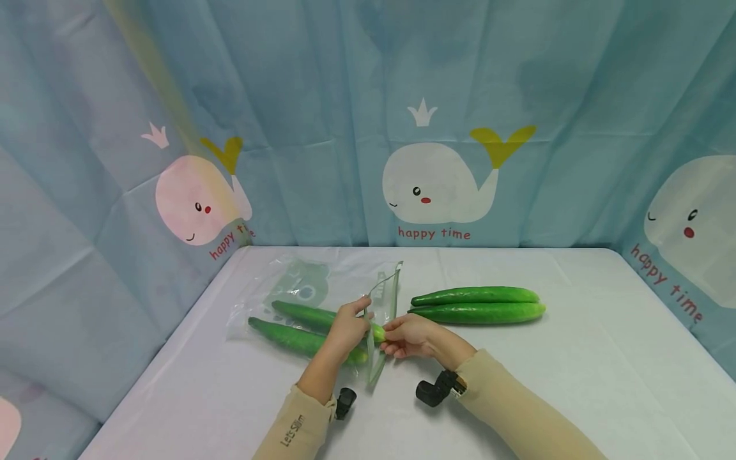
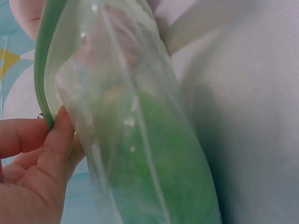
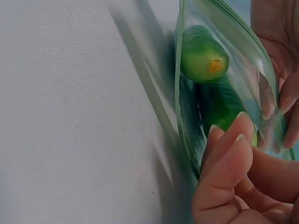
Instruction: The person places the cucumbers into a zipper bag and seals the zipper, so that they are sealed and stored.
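Note:
A clear zip bag point(image 1: 351, 275) with green trim lies on its side, its mouth facing right. My left hand point(image 1: 347, 329) pinches the upper rim of that mouth, as the left wrist view also shows. Inside the bag are two cucumbers, a nearer one point(image 1: 290, 337) and a farther one point(image 1: 305, 314). My right hand point(image 1: 415, 335) holds the farther cucumber by its pale end, at the bag's opening. In the right wrist view the nearer cucumber's blunt end point(image 3: 203, 58) shows within the mouth, and my right fingers point(image 3: 236, 163) partly cover the other cucumber.
Two more cucumbers point(image 1: 477, 312) lie side by side to the right of the bag on the white tabletop point(image 1: 604, 358). A blue curtain point(image 1: 322, 128) with whale prints hangs behind the table and along its sides.

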The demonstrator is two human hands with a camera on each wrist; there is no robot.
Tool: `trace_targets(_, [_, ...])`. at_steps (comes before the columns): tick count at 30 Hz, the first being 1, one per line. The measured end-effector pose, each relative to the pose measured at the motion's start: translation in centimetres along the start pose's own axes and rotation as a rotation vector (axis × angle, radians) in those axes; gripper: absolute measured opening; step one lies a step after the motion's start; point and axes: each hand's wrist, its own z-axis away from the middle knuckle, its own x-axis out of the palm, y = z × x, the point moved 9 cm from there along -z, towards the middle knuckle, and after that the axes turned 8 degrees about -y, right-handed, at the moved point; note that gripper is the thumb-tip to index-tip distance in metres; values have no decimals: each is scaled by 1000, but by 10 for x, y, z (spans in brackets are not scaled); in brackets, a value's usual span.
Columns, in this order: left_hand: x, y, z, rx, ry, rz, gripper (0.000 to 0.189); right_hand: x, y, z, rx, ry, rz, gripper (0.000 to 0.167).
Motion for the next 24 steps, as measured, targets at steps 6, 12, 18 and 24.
trace_targets(6, [0,2,1,-2,0,1,58,1,-1,-5,-2,8,15,23])
trace_targets(12, [0,3,2,-4,4,-3,57,2,-2,-9,-2,20,20,27])
trace_targets(18, [1,2,1,0,0,1,57,4,-3,-13,-1,21,10,30])
trace_targets(24, [0,1,0,4,4,13,57,6,-4,-17,-7,24,-8,33])
